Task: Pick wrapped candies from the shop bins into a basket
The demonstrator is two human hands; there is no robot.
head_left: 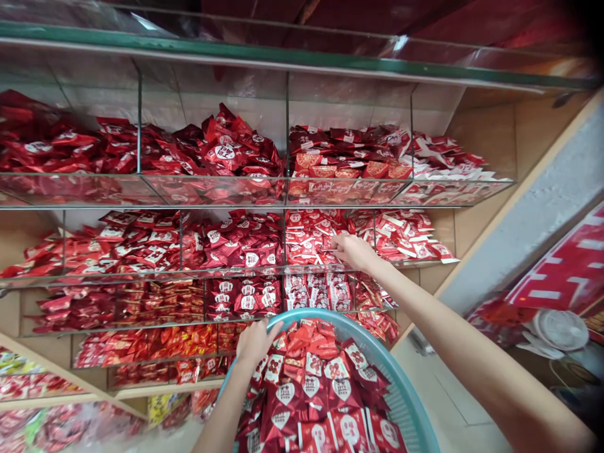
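Note:
My left hand [255, 343] is closed over the left rim of a teal plastic basket [406, 377], thumb lying along the edge. Inside the basket, small red wrapped packets [311, 390] lie in rows, several with white heart-shaped labels. My right hand [356, 253] reaches into a shelf compartment of red-and-white packets [311, 236], its fingers bent together at the pile. What sits between those fingertips is hidden. The basket is held tilted just in front of the lower shelves.
Glass shelves [207, 190] with upright glass dividers [287, 138] hold piles of red packets. The wooden side panel [514, 148] slants along the right. Beyond it are a red-and-white patterned sheet [561, 264] and a white fan-like object [561, 330]. Bagged goods [85, 428] lie at bottom left.

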